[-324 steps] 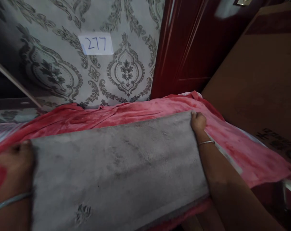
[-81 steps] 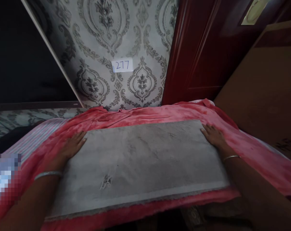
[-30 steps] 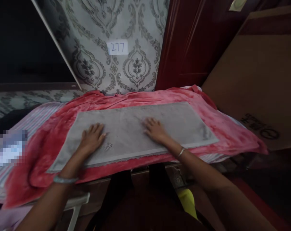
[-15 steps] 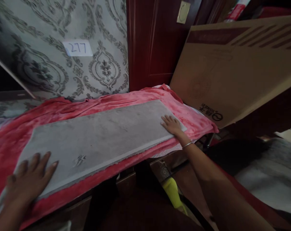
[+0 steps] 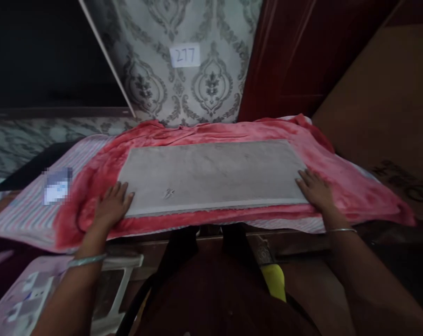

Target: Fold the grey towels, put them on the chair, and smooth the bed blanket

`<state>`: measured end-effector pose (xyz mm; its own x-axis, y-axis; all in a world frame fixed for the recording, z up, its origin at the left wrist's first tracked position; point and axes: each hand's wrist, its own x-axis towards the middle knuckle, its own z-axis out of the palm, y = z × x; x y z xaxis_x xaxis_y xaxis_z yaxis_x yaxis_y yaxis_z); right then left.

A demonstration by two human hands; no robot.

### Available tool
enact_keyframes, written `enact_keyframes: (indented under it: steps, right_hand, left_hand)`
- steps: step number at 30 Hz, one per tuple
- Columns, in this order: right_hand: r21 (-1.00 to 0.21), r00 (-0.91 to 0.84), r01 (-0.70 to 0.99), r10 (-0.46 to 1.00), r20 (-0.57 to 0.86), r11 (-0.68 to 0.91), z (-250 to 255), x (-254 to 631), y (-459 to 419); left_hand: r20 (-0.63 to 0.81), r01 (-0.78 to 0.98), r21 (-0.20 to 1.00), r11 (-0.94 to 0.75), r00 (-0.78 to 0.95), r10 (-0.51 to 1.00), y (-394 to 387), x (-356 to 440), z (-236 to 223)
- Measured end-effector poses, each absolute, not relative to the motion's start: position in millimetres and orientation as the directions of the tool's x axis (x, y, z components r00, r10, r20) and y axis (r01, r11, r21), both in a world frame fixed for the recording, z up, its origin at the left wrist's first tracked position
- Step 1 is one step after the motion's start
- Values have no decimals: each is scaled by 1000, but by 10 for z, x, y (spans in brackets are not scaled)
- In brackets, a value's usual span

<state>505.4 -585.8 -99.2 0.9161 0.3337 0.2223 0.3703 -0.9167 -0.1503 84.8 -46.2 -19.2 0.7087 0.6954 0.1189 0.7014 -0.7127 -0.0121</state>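
One gray cloth (image 5: 211,177) lies flat on one red blanket (image 5: 358,196). Two hands, left hand (image 5: 113,205) and right hand (image 5: 315,190), rest at its opposite ends, fingers spread, gripping nothing. The step seems to be smoothing; the next move likely calls for light, even palm pressure. One card (image 5: 185,55), reading 277, is on the wall (image 5: 183,93).

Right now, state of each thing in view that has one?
Grey rectangular plush cloth: lying flat
Pink-red plush blanket: under the cloth, creased along far edge
Left hand: open, palm down, at cloth's left edge
Right hand: open, palm down, at cloth's right edge
Black rectangular screen: dark
White paper card: marked 277
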Motion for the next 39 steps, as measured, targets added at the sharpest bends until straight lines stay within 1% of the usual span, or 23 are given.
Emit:
enact_keyframes:
  steps: [2, 4, 5, 6, 8, 11, 14, 17, 24, 27, 30, 33, 35, 37, 39]
  right_hand:
    - [-162, 927, 345, 308, 215, -925, -935, 5003, -5798]
    - [-167, 922, 342, 297, 247, -925, -845, 4878, -5609]
    - [-166, 908, 369, 317, 273, -915, -798, 4789, -5460]
    - [-160, 884, 420, 362, 296, -893, -757, 4683, -5279]
    - [-137, 806, 563, 504, 311, -815, -704, 4438, -4860]
    - [-101, 665, 740, 701, 260, -665, -725, 4062, -4287]
    - [-72, 608, 792, 773, 183, -606, -829, 3814, -4013]
    - [-52, 611, 790, 775, 161, -611, -915, 3761, -4002]
    - [-72, 606, 794, 778, 167, -604, -927, 3799, -4053]
    - [-68, 609, 791, 774, 172, -607, -931, 3783, -4040]
    - [-63, 605, 794, 776, 179, -604, -951, 3785, -4039]
    - [-60, 599, 798, 778, 191, -600, -973, 3800, -4048]
    - [-61, 598, 798, 776, 201, -600, -983, 3807, -4053]
    - [-64, 597, 799, 775, 208, -598, -988, 3807, -4054]
    - [-68, 600, 797, 772, 211, -601, -990, 3800, -4048]
  left_hand:
    - [118, 718, 19, -696, 689, 715, -482, 881, -216]
    - [128, 710, 35, -703, 695, 708, -583, 1008, -232]
    - [127, 694, 37, -719, 710, 693, -660, 1093, -237]
    - [119, 673, 37, -739, 731, 672, -748, 1182, -243]
    - [92, 619, 40, -784, 779, 620, -929, 1346, -263]
    - [51, 574, 32, -818, 817, 575, -1114, 1483, -328]
    - [27, 590, 8, -807, 807, 590, -1128, 1449, -419]
    - [49, 617, -7, -787, 786, 616, -1022, 1290, -496]
    - [117, 736, -21, -677, 674, 729, -805, 908, -540]
    - [147, 743, -6, -669, 663, 734, -852, 879, -514]
    - [209, 657, 61, -752, 728, 653, -976, 937, -486]
    - [250, 471, 134, -872, 835, 489, -1124, 1078, -467]
    - [249, 376, 146, -915, 881, 402, -1199, 1212, -451]
    - [236, 331, 152, -931, 903, 359, -1236, 1363, -434]
    - [233, 319, 197, -927, 903, 361, -1226, 1507, -423]
